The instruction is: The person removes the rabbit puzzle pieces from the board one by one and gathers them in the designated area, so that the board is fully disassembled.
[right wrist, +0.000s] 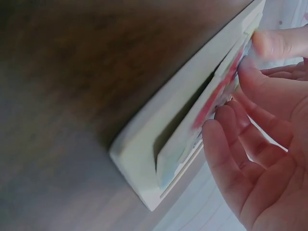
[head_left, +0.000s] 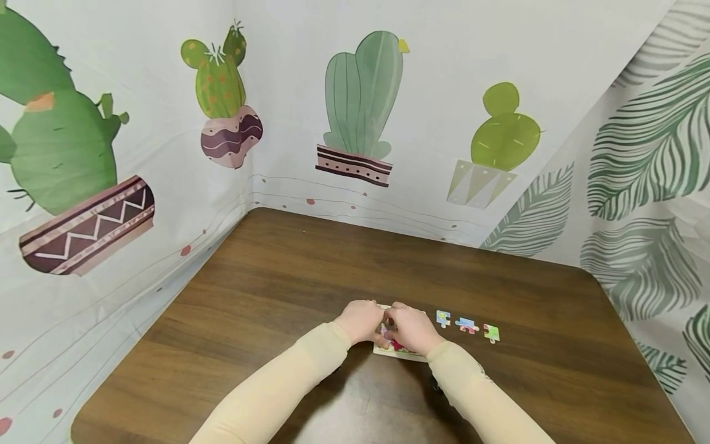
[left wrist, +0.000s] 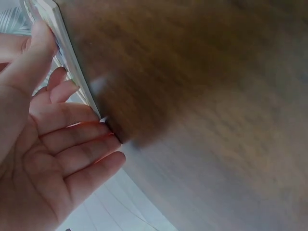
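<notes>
A shallow puzzle board with a pale rim (head_left: 400, 354) lies on the table under both hands. My left hand (head_left: 362, 320) is at its left side. In the left wrist view its fingers (left wrist: 84, 151) lie fairly straight at the board's edge, and its thumb (left wrist: 42, 45) reaches over the top. My right hand (head_left: 413, 328) bends over the board and pinches a puzzle piece (right wrist: 211, 108) with red on it. In the right wrist view, that piece and its neighbours sit tilted up from the tray rim (right wrist: 132, 163). The hands hide most of the picture.
Three loose puzzle pieces lie in a row right of the board: a blue and yellow one (head_left: 442, 317), a blue and pink one (head_left: 467, 325) and a green one (head_left: 491, 333). The brown table (head_left: 266, 265) meets a cactus-printed wall covering (head_left: 288, 123) behind.
</notes>
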A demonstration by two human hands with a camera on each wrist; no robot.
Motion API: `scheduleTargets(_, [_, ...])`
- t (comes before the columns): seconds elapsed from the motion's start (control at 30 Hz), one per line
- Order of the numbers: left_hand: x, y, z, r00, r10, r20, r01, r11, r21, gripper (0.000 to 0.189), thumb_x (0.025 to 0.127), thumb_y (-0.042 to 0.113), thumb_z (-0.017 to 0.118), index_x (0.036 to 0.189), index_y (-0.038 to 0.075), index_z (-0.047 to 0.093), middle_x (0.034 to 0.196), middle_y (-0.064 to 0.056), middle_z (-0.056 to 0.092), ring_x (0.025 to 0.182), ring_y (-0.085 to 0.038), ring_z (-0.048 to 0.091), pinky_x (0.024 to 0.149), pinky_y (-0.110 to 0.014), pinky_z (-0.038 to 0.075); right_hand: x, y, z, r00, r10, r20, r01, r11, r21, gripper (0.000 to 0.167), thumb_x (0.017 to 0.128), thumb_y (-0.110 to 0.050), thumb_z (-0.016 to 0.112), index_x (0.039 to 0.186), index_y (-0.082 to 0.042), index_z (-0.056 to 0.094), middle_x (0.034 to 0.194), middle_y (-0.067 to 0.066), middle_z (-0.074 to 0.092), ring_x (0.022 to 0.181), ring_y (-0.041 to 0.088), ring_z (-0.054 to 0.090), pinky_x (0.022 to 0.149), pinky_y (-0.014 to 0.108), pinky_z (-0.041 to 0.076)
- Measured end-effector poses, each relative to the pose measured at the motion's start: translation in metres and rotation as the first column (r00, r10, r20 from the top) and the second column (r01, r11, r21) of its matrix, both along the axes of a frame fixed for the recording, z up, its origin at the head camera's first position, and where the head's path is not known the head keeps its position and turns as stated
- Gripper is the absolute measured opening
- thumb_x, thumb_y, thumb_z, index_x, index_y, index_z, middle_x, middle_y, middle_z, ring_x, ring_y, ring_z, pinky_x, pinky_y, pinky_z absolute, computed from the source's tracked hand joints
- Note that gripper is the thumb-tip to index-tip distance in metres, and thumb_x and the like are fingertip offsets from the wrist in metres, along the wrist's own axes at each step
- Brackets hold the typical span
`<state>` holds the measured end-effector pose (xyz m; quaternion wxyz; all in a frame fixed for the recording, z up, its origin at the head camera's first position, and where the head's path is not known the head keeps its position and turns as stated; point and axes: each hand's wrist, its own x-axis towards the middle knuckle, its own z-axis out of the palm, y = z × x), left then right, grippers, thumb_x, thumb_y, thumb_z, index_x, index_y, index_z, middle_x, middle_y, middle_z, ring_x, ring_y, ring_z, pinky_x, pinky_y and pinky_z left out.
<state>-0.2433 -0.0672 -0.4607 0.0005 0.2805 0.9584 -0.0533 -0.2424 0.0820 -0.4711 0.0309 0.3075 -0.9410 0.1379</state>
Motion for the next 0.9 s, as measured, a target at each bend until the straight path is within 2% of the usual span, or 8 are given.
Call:
scheduleTargets(0.23, [0.001,0.0,0.001,1.0,-0.001,0.01,0.001,1.0,0.001,0.048,0.064,0.065,0.074,0.081,0.021,0.068,0.085,0.005,0.07,0.084,-0.013,0.065,0.067,-0.028,0.054,0.0,0.001,0.0,1.0,-0.023,0.018,0.023,0.999,-0.037,0.024,0.072,-0.016,0.081,0.087,-0.011,0.062,0.079,-0.002,0.053,0.063,0.012,0.052,0.056,0.035,0.047])
scheduleTargets(0.4, [0.002,0.0,0.001,1.0,0.007,0.01,-0.007,1.0,-0.006,0.047,0.064,0.066,0.073,0.08,0.021,0.069,0.092,0.005,0.071,0.092,-0.014,0.066,0.069,-0.028,0.054,0.0,0.002,-0.001,0.999,-0.032,0.034,0.034,0.997,-0.065,0.026,0.073,-0.017,0.081,0.086,-0.013,0.059,0.077,-0.004,0.053,0.064,0.01,0.048,0.058,0.03,0.043])
scheduleTargets(0.6, [0.002,0.001,0.001,0.999,0.027,0.023,-0.027,0.999,-0.018,0.051,0.063,0.067,0.072,0.085,0.021,0.071,0.098,0.004,0.072,0.098,-0.014,0.066,0.07,-0.028,0.055,-0.002,0.007,-0.001,0.992,-0.02,0.122,0.042,0.983,-0.18,0.016,0.079,-0.01,0.075,0.085,-0.014,0.061,0.073,-0.007,0.058,0.059,0.006,0.048,0.056,0.023,0.041])
scheduleTargets(0.7, [0.002,0.002,0.0,0.999,0.037,0.018,-0.037,0.999,-0.019,0.052,0.062,0.067,0.072,0.083,0.02,0.072,0.096,0.004,0.072,0.094,-0.014,0.066,0.07,-0.028,0.055,-0.005,0.011,-0.001,0.983,-0.016,0.18,0.06,0.969,-0.241,0.012,0.083,-0.007,0.071,0.083,-0.014,0.061,0.075,-0.006,0.06,0.061,0.006,0.049,0.056,0.022,0.042])
scheduleTargets(0.9, [0.0,0.004,-0.003,0.998,0.057,0.033,-0.056,0.998,-0.029,0.054,0.063,0.068,0.072,0.083,0.017,0.071,0.099,0.001,0.071,0.094,-0.015,0.066,0.071,-0.028,0.054,-0.011,0.02,0.0,0.97,-0.027,0.24,0.1,0.949,-0.3,0.009,0.084,-0.007,0.069,0.083,-0.014,0.064,0.074,-0.006,0.06,0.064,0.007,0.051,0.059,0.022,0.044])
